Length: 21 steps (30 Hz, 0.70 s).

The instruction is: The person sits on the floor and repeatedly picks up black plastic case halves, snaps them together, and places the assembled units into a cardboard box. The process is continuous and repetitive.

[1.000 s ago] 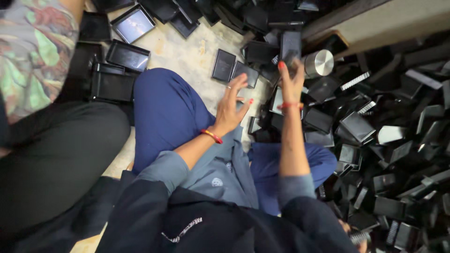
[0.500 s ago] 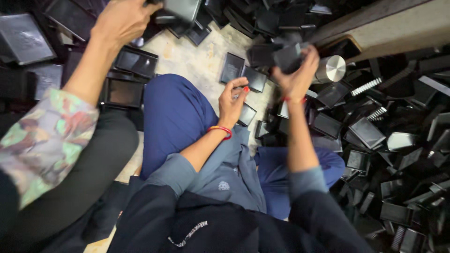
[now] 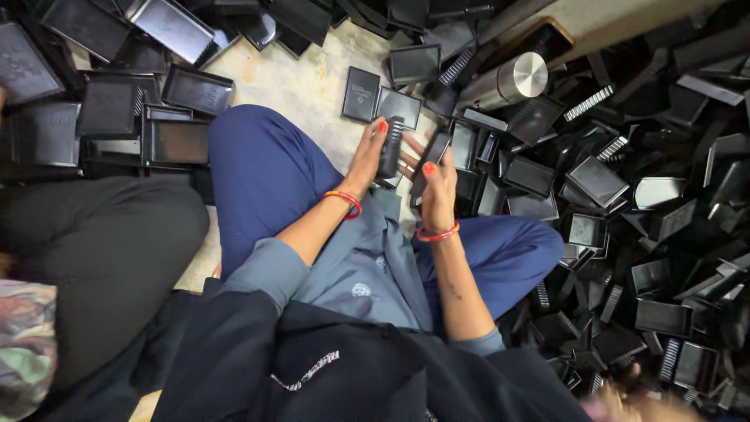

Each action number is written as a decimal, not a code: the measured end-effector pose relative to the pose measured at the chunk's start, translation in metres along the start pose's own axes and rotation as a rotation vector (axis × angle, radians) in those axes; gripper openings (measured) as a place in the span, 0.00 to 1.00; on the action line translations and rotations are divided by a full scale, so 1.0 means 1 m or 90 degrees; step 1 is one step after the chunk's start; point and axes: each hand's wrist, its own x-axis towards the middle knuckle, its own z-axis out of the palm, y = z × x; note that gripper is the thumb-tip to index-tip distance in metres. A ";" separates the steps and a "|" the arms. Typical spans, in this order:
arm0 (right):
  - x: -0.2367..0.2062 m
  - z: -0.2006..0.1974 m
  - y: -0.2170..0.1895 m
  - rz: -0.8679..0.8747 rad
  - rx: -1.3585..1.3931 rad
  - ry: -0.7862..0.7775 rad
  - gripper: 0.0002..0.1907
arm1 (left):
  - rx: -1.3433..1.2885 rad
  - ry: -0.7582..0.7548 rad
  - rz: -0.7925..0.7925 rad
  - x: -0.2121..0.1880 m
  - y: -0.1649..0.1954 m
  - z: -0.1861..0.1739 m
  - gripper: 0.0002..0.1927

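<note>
I sit cross-legged on the floor in blue trousers. My left hand (image 3: 370, 152) grips a narrow black ribbed plastic piece (image 3: 391, 146) held upright in front of me. My right hand (image 3: 436, 184) holds a flat black plastic tray-like part (image 3: 429, 160) tilted beside it. The two pieces are close together, almost touching, above my knees. Both wrists wear red bangles.
A large heap of black plastic trays and ribbed strips (image 3: 641, 195) fills the right side. A silver metal cylinder (image 3: 508, 80) lies at the top. Stacked black trays (image 3: 148, 117) sit upper left. Another person's dark-clothed leg (image 3: 94, 250) is at left.
My right hand came down from the pile with a black part and moved toward my left hand, which now holds a ribbed piece. The other person's arm left the view.
</note>
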 end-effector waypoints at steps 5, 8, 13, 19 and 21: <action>0.000 0.001 0.006 0.013 0.000 -0.022 0.35 | -0.349 -0.120 -0.241 -0.009 0.012 0.000 0.36; 0.005 -0.008 0.015 0.006 -0.076 0.032 0.32 | -0.387 -0.142 -0.297 -0.011 0.022 0.002 0.35; 0.016 -0.025 0.032 0.024 -0.165 0.149 0.28 | -0.337 -0.098 -0.268 -0.002 0.020 0.008 0.38; 0.021 -0.032 0.058 -0.064 -0.365 0.121 0.24 | -0.088 -0.097 -0.137 0.003 -0.004 0.005 0.32; 0.021 -0.027 0.067 -0.059 -0.442 0.143 0.24 | -0.095 -0.123 -0.032 0.004 -0.012 0.005 0.29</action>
